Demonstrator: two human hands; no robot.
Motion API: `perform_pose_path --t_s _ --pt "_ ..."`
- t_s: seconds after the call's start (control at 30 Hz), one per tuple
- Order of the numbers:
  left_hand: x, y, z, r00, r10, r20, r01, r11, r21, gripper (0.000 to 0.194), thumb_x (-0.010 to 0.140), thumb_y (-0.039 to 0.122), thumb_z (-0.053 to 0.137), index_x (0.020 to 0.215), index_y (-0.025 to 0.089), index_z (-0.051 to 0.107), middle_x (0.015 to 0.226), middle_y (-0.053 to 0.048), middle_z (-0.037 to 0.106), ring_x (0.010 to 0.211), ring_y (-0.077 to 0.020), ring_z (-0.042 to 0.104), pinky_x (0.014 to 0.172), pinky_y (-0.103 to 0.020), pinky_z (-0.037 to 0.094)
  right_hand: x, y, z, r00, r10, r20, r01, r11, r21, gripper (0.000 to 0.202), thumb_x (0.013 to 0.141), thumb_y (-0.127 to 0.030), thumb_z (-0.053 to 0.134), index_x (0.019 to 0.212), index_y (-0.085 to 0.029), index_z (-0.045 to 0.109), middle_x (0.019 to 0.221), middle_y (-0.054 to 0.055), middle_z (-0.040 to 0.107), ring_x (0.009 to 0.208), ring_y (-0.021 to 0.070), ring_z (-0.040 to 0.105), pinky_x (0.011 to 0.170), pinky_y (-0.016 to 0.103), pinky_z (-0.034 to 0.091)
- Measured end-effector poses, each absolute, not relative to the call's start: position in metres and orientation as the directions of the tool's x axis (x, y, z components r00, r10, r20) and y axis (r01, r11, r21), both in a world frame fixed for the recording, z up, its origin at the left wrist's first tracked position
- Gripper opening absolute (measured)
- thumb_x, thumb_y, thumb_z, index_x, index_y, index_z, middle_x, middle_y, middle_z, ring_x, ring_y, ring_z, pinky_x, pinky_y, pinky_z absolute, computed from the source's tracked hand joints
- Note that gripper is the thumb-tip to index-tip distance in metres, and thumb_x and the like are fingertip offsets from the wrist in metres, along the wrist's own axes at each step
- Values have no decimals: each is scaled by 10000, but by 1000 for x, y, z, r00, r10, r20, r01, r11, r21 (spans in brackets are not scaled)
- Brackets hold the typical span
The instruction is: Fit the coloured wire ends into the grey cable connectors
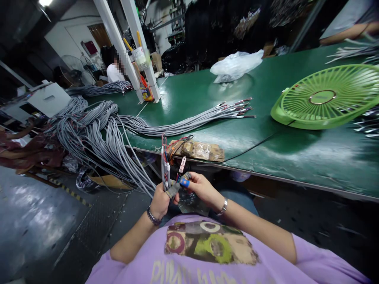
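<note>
In front of my chest, my left hand [161, 202] is closed round several grey cables [166, 173], whose stripped ends with thin coloured wires stick up above the fist. Close beside it, my right hand [203, 189] pinches thin coloured wires between thumb and fingertips. Grey wrapping covers some fingers, and blue wrapping [185, 182] is on a right-hand digit. Just above the fingertips stands a small white tag-like piece [182, 164]; I cannot tell how it is fixed. A wooden block [204, 150] with clear tape and wires lies at the table edge beyond my hands.
Grey cables [109, 130] spread over the green table [251, 157] and hang off its left side. A green fan [325, 98] stands at right, its black cord running toward the block. A plastic bag [237, 65] lies behind. Two other people are partly visible.
</note>
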State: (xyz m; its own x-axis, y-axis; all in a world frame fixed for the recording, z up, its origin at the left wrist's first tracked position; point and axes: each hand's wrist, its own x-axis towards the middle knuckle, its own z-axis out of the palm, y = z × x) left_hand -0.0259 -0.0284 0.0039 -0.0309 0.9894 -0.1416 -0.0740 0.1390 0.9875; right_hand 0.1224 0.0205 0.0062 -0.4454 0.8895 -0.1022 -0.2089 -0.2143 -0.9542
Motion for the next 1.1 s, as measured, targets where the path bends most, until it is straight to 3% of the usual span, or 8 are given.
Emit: perform_pose_path --t_s 0.17,0.43,0.57,0.73,0.93,1.1 --pt "-21 -26 4 -134 964 -230 -237 194 952 238 667 341 739 724 135 634 544 -10 634 418 -93 543 426 -185 407 122 17 1 -423 906 -8 -221 -112 -969 319 647 -441 733 664 -172 563 601 -20 574 565 104 483 550 237 406" --pt "-20 -19 4 -251 935 -250 -348 154 925 194 615 274 741 685 133 627 504 21 601 380 -66 503 411 -170 388 119 12 -6 -488 871 51 -136 -18 -991 299 733 -459 653 697 -169 591 658 13 625 623 138 543 599 258 439" --pt "-22 -19 3 -229 937 -264 -326 182 928 203 637 297 729 676 134 614 495 17 595 380 -66 493 392 -165 360 122 14 -6 -521 853 29 -114 -35 -993 302 747 -462 636 688 -176 559 656 7 607 644 142 544 614 262 438" --pt "-19 -23 0 -188 948 -256 -246 207 947 229 665 320 718 657 136 583 488 14 587 382 -68 482 392 -171 356 124 23 0 -480 874 -69 -99 -133 -986 381 696 -511 668 819 -175 536 735 8 611 626 123 531 534 235 399" --pt "-15 -20 -3 -144 948 -284 -194 254 948 240 648 327 722 681 138 578 480 8 590 398 -98 523 384 -184 347 115 26 2 -582 811 -59 -230 -234 -945 363 711 -501 664 743 -187 486 503 -42 551 458 119 530 493 250 388" --pt "-18 -19 -5 -41 949 -314 -154 304 940 235 650 312 724 726 133 593 476 5 596 396 -109 537 395 -196 374 115 26 1 -583 809 -76 -213 -243 -946 346 705 -481 675 709 -191 487 495 -33 575 434 126 538 478 255 398"
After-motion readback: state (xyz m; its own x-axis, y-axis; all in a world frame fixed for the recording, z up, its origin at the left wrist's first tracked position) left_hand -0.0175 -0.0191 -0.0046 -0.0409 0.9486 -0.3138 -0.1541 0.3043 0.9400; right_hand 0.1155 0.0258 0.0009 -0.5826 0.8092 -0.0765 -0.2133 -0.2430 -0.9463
